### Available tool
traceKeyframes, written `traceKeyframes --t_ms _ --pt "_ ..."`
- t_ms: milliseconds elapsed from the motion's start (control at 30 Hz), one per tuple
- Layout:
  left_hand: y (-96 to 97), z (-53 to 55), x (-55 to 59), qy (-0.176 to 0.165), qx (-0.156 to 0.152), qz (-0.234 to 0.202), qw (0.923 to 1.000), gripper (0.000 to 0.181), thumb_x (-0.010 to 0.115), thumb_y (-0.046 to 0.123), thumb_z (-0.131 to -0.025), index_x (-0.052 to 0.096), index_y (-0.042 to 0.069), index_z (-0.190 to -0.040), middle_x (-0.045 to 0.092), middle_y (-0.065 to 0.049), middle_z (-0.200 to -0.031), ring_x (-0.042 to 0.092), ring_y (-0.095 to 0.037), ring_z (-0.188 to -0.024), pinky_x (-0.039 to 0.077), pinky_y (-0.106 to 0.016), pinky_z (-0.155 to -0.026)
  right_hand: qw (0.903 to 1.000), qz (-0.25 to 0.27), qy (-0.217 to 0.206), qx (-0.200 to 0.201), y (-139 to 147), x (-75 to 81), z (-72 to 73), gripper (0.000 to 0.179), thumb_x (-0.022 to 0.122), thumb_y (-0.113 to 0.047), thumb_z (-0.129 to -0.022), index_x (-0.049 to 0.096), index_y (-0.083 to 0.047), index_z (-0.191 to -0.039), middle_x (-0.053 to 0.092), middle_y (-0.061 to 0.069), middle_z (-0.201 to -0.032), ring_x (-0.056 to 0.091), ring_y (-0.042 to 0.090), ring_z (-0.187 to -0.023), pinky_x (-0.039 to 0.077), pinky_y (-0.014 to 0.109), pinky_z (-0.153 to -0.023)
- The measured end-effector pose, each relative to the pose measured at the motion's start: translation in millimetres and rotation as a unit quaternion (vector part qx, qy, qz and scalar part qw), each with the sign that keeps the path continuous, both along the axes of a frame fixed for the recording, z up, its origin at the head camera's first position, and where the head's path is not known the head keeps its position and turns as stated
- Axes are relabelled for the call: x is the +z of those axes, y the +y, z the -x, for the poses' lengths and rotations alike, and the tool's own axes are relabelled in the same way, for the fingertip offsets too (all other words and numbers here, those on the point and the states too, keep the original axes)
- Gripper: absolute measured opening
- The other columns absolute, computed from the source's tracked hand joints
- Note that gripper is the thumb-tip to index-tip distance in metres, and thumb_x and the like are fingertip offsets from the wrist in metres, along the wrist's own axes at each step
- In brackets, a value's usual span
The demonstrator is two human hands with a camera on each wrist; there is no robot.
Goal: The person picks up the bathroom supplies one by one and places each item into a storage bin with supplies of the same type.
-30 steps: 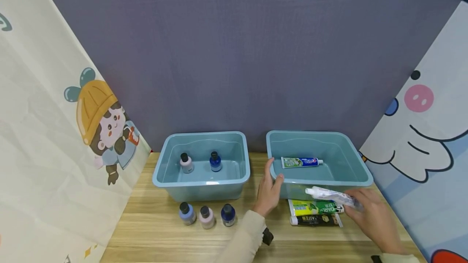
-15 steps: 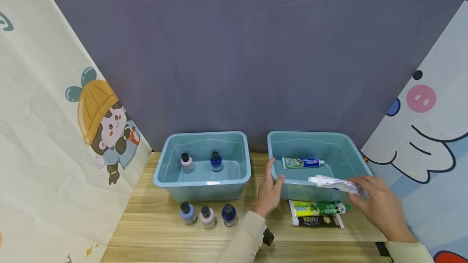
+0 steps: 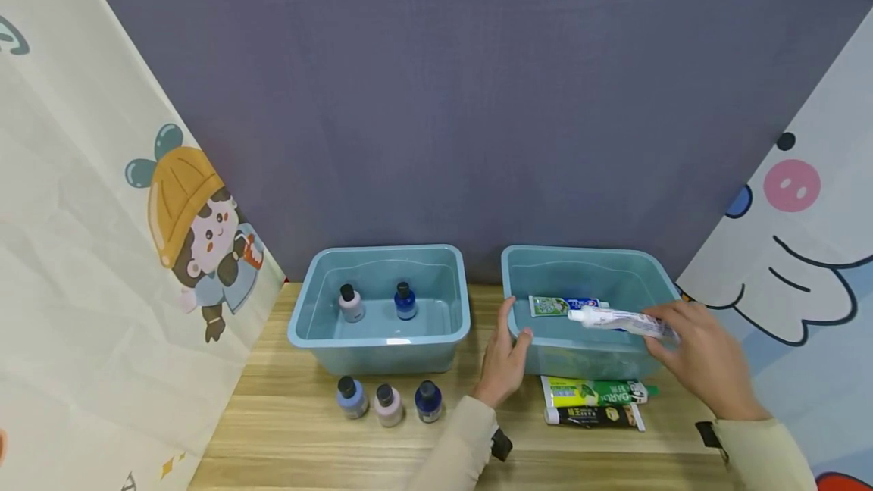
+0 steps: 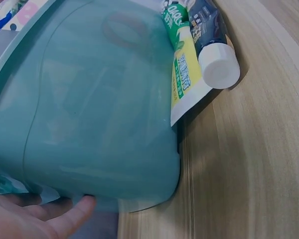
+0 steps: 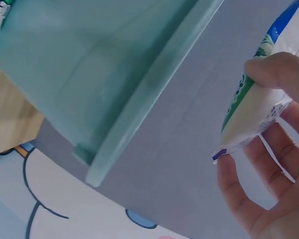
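Observation:
My right hand (image 3: 709, 358) pinches a white toothpaste tube (image 3: 617, 321) near its flat end. The tube's white cap points left over the right blue bin (image 3: 593, 361). In the right wrist view, the tube (image 5: 259, 107) lies between thumb and fingers and shows a green and blue print. At the bin's near left corner my left hand (image 3: 501, 368) rests with spread fingers, touching the rim; its fingertips meet the bin's outer side in the left wrist view. A green and blue toothpaste tube (image 3: 549, 306) lies inside this bin, partly hidden by the held one.
In front of the right bin lie a yellow and green toothpaste tube (image 3: 593, 392) and a black tube (image 3: 593, 417). The left blue bin (image 3: 385, 358) holds a pink bottle (image 3: 351, 304) and a blue bottle (image 3: 405, 303). Three small bottles stand before it, one of them dark blue (image 3: 428, 402).
My right hand has carried the white toothpaste tube up and forward, from in front of the right bin to above it. The left hand stays at the bin's corner.

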State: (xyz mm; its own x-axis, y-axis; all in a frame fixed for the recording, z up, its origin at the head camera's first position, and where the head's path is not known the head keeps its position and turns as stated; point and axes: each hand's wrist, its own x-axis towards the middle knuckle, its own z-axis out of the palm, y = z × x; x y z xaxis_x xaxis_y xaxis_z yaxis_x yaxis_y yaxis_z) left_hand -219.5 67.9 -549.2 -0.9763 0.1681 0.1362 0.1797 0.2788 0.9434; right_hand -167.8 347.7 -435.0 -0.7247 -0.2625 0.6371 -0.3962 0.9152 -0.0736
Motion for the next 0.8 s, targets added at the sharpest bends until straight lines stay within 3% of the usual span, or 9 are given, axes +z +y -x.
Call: traceKeyframes --t_ms 333,600,800 --pt "0.6 1.1 -2.9 -0.003 -0.004 -0.004 1.0 0.06 0.041 0.049 -0.108 0.009 0.057 -0.157 0.028 0.003 -0.168 0.049 -0.03 -0.141 0.043 -0.055 -0.112 0.9998 -0.012 -0.013 0.007 -2 10.2 17.7 0.043 0.089 -0.007 -0.063 0.075 -0.008 -0.104 0.072 0.01 -0.097 0.059 0.027 -0.081 0.042 0.031 -0.046" --pt "1.0 0.4 -2.7 0.002 -0.004 0.001 1.0 0.062 0.043 0.046 -0.108 0.008 0.056 -0.158 0.029 0.003 -0.168 0.047 -0.029 -0.143 0.041 -0.054 -0.114 0.9994 -0.026 0.005 0.024 -2 13.9 31.8 0.043 0.09 -0.008 -0.061 0.076 -0.008 -0.103 0.073 0.011 -0.095 0.062 0.03 -0.08 0.047 0.039 -0.049" --pt "-0.7 1.3 -3.8 0.008 -0.009 0.0 0.9999 0.061 0.041 0.051 -0.107 0.007 0.055 -0.158 0.028 0.005 -0.168 0.043 -0.027 -0.146 0.04 -0.054 -0.115 0.9993 -0.03 -0.01 0.02 -3 17.2 40.4 0.045 0.091 -0.01 -0.063 0.076 -0.008 -0.105 0.073 0.011 -0.097 0.061 0.031 -0.085 0.047 0.04 -0.049"
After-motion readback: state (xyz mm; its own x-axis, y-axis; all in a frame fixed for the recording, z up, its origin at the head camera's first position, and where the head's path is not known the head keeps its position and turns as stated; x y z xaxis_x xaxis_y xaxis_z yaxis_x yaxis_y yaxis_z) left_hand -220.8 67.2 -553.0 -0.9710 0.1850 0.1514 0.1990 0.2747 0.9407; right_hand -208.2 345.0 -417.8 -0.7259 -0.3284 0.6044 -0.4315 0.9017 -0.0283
